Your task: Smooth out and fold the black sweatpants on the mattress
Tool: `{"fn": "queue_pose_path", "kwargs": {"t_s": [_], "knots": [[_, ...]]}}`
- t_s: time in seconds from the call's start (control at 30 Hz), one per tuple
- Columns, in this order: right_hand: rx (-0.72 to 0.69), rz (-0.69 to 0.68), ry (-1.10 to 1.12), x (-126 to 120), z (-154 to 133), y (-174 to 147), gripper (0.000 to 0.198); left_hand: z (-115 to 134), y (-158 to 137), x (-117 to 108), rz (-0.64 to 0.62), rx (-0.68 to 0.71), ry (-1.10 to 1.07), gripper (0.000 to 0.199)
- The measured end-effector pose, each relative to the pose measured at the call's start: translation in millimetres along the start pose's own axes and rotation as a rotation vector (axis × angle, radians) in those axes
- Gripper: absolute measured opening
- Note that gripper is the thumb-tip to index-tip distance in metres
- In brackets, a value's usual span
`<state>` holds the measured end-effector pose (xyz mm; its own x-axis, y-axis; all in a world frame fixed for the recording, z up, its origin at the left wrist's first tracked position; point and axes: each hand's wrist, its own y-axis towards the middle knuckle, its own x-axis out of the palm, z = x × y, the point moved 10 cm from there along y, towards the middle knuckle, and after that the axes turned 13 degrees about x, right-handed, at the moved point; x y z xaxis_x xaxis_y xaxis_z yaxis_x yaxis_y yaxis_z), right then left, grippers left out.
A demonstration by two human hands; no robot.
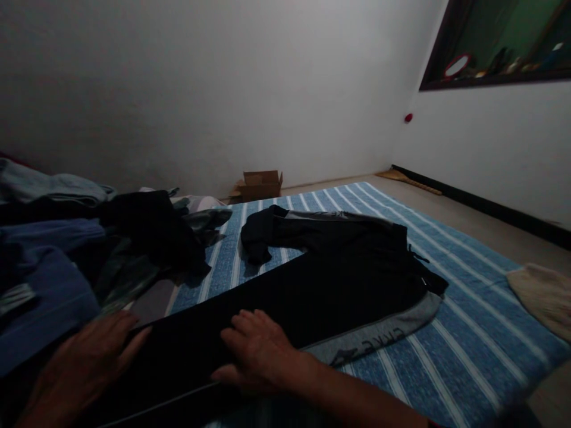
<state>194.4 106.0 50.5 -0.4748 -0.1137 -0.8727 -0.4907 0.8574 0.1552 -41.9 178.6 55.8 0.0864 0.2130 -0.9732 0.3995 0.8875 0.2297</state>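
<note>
A pair of black sweatpants (352, 273) with grey lettered side panels lies on a blue striped sheet (473, 321). The waistband with its drawstring points right, and one leg is bent at its lower end on the far side. Over the nearer leg, toward its lower end, my left hand (89, 356) rests open with the thumb apart. Farther up that same leg, my right hand (261, 351) lies on the black fabric, fingers laid over it and thumb apart. Neither hand shows a grip on the cloth.
A heap of clothes (49, 261), dark, blue and grey, lies at the left. Behind the bed, a cardboard box (261, 185) stands by the wall. A beige cloth (542, 297) lies at the right edge. A window (504, 41) is set in the right wall.
</note>
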Motion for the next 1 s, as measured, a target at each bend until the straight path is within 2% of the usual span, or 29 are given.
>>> {"fn": "queue_pose_path", "kwargs": {"t_s": [0.1, 0.2, 0.33, 0.43, 0.5, 0.57, 0.67, 0.77, 0.87, 1.0], "knots": [[0.132, 0.078, -0.001, -28, 50, -16, 0.038, 33, -2, -4, 0.073, 0.017, 0.039, 0.031], [0.291, 0.240, 0.001, -64, 109, -46, 0.019, 57, -8, 9, 0.079, 0.040, -0.009, 0.031], [0.546, 0.533, 0.098, -119, 191, -107, 0.022, 98, -1, 30, 0.037, 0.145, -0.073, 0.032], [0.776, 0.707, 0.227, -149, 244, -159, 0.028, 158, 27, 34, 0.015, 0.277, -0.155, 0.033], [0.918, 0.760, 0.292, -157, 270, -187, 0.033, 219, 53, 31, -0.014, 0.412, -0.222, 0.029], [0.993, 0.775, 0.353, -158, 288, -205, 0.036, 290, 78, 28, -0.062, 0.566, -0.284, 0.022], [1.026, 0.787, 0.440, -154, 306, -219, 0.036, 391, 108, 31, -0.171, 0.746, -0.326, 0.016], [1.045, 0.782, 0.511, -148, 318, -225, 0.035, 472, 127, 45, -0.273, 0.871, -0.349, 0.020], [1.051, 0.781, 0.576, -146, 324, -228, 0.033, 506, 153, 65, -0.315, 0.728, -0.400, 0.023], [1.099, 0.790, 0.683, -144, 330, -235, 0.035, 520, 172, 87, -0.323, 0.568, -0.408, 0.031]]}}
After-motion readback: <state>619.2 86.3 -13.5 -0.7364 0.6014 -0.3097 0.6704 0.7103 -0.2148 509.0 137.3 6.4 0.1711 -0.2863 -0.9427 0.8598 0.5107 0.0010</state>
